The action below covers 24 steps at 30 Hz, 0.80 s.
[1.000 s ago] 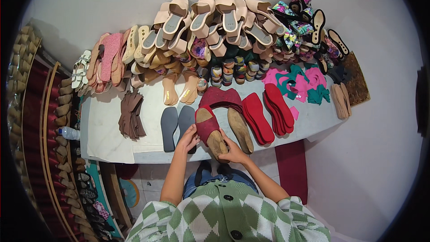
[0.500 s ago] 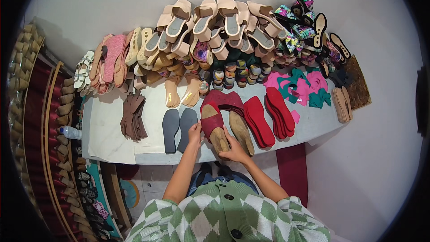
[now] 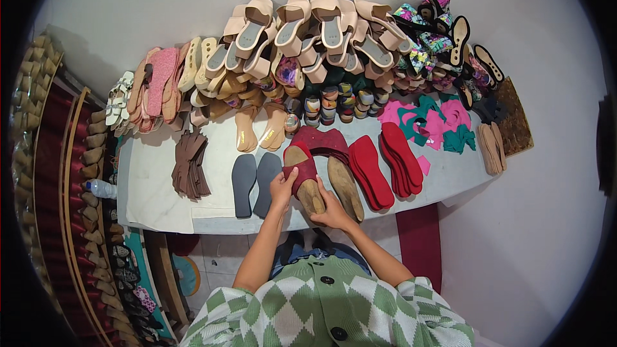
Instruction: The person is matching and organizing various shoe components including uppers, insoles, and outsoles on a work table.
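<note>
A: What's in the rack?
B: The rack [image 3: 65, 173] on the left holds rows of brown shoe forms [image 3: 88, 202]. A bottle [image 3: 101, 189] lies just by it; I can't tell what's inside.
A: And the hands?
B: Both grip one last [image 3: 311, 198], over the near edge of the counter [image 3: 453, 172]. The right hand [image 3: 331, 211] is wrapped around its near end from the right. The left hand [image 3: 283, 189] holds it from the left, thumb on the red strap [image 3: 306, 177] that crosses it.
A: Anything crowding them?
B: The left hand overlaps the right one of two grey soles [image 3: 243, 183]. Just right of the held last lies a second last [image 3: 344, 187], then two stacks of red soles [image 3: 371, 173].
A: Farther on?
B: A dark red pile [image 3: 326, 142] just behind the held last, partly covered by it. Brown strips [image 3: 190, 170] lie left, pink and green scraps [image 3: 434, 132] right, tan insoles [image 3: 246, 132] between.
A: At the far side?
B: Beige sandals [image 3: 331, 29] heaped high against the wall, with floral sandals [image 3: 436, 43] to their right.
</note>
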{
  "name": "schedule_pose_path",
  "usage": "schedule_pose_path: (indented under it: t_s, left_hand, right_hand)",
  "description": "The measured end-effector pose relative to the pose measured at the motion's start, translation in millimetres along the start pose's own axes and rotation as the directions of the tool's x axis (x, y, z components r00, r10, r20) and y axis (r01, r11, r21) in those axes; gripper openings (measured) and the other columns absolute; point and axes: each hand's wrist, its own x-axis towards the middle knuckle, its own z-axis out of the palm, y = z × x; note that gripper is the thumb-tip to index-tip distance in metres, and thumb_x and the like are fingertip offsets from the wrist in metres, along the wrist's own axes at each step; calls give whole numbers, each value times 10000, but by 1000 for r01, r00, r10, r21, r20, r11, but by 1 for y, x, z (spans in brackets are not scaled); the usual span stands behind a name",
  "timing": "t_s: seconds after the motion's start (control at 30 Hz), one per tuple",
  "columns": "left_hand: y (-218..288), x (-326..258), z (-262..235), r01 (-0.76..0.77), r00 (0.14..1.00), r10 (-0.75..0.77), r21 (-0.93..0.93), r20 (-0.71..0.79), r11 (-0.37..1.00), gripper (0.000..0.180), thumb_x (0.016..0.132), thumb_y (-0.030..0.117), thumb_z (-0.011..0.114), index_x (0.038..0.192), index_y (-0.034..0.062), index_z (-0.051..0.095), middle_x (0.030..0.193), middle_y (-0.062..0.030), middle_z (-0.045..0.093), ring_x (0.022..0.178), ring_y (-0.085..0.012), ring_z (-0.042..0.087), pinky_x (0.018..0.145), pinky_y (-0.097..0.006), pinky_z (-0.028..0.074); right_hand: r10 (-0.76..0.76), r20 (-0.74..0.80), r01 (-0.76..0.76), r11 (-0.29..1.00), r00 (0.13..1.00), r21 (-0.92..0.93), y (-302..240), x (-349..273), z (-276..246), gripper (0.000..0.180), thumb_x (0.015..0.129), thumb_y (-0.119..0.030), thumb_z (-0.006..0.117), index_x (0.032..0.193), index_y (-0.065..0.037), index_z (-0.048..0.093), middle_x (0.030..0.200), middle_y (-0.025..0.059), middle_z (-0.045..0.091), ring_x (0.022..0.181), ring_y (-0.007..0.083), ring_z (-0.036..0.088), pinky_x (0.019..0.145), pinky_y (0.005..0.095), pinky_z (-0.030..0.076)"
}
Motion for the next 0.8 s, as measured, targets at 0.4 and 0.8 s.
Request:
schedule_pose_path:
  t_s: [0.4,0.8]
  left_hand:
    - [-35,14,8,89,996,-91,153,7,984,555,740,358,744,1106,-11,551,1011,-112,623,881,-169,609,787,-290,480]
    - [-79,45,-2,273,944,-171,377,-283,885,898,546,511,793,1118,-118,505,1139,-252,544,1046,-335,561,889,-385,444]
  right_hand:
    - [-6,-52,5,1000,999,-26,45,3,28,1137,593,-221,721,1459,-187,-16,1021,301,508,955,429,503,874,408,402]
    - [183,29,-172,960,983,-222,24,15,30,1031,639,-257,695,1432,-24,79,1046,310,509,947,425,528,836,424,431]
